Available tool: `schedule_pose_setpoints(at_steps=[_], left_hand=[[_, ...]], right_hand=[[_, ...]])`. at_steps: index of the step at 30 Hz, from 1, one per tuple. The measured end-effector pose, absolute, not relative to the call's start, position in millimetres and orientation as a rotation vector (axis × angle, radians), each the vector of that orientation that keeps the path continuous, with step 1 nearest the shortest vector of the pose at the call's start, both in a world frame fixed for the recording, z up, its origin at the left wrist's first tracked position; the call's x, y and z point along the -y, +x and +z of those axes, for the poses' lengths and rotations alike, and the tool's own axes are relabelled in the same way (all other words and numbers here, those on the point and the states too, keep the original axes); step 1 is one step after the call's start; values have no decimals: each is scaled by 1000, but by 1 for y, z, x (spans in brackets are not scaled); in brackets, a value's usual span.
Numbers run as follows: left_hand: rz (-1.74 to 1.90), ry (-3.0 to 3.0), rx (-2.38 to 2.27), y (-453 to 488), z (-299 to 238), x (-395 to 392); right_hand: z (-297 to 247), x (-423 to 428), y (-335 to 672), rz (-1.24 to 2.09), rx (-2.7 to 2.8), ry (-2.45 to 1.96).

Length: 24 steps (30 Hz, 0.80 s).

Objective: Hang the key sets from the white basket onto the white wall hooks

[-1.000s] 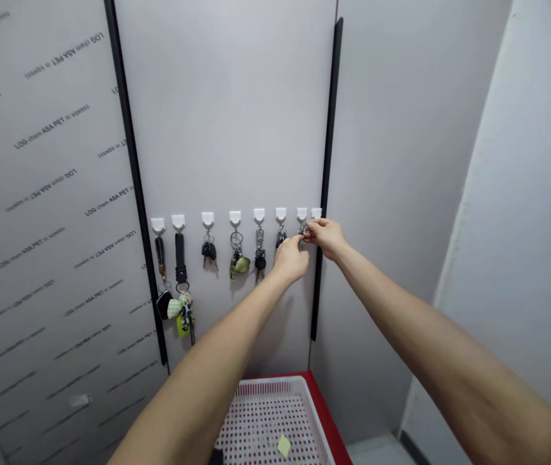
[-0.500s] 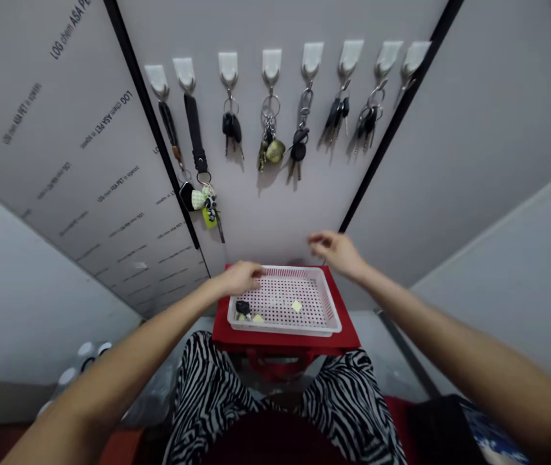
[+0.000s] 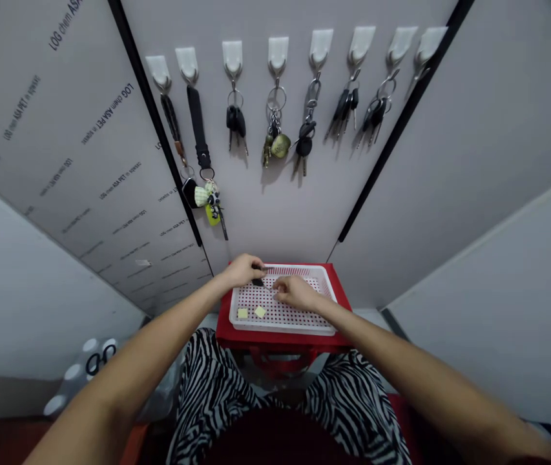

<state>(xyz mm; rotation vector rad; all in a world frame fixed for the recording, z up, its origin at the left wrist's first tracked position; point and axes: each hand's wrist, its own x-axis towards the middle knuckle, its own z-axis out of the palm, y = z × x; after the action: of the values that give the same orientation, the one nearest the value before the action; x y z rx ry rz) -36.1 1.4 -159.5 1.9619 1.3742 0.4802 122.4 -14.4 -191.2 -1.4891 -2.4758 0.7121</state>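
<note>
A white perforated tray (image 3: 326,279) rests on a red stool (image 3: 342,336) in front of my knees. My left hand (image 3: 242,269) hangs over the tray's far left corner, its fingers closed on a small black key (image 3: 258,281). Beside it, my right hand (image 3: 295,292) is low in the tray's middle with curled fingers that touch the mesh; whether it holds anything is hidden. Two small yellow tags (image 3: 250,312) lie at the tray's near left. On the grey wall above, a row of white hooks (image 3: 278,53) carries several key bunches (image 3: 275,139); the rightmost hook (image 3: 429,42) is bare.
A black vertical strip (image 3: 391,139) runs down the wall right of the hooks, another black strip (image 3: 159,135) on the left. My zebra-striped trousers (image 3: 217,394) fill the near foreground. White round objects (image 3: 91,365) sit on the floor at lower left.
A second ago both hands were at the right-hand hooks on the wall. They came down to the tray; the left took up the black key, and the right moved in beside it.
</note>
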Motion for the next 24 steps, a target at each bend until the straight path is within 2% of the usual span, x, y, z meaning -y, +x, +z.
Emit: schedule_pose_setpoints(at_steps=[6, 11, 18, 24], left_hand=[[761, 1296, -1128, -15, -154, 4], [941, 965, -972, 10, -154, 8], [1161, 983, -931, 34, -129, 1], [1218, 1027, -875, 68, -73, -10]], right_hand=[[-178, 15, 147, 1059, 2287, -1353], [-168, 19, 139, 1467, 1692, -1133], [-136, 10, 153, 1258, 1422, -1187], [-81, -1, 186, 1149, 1442, -1093]])
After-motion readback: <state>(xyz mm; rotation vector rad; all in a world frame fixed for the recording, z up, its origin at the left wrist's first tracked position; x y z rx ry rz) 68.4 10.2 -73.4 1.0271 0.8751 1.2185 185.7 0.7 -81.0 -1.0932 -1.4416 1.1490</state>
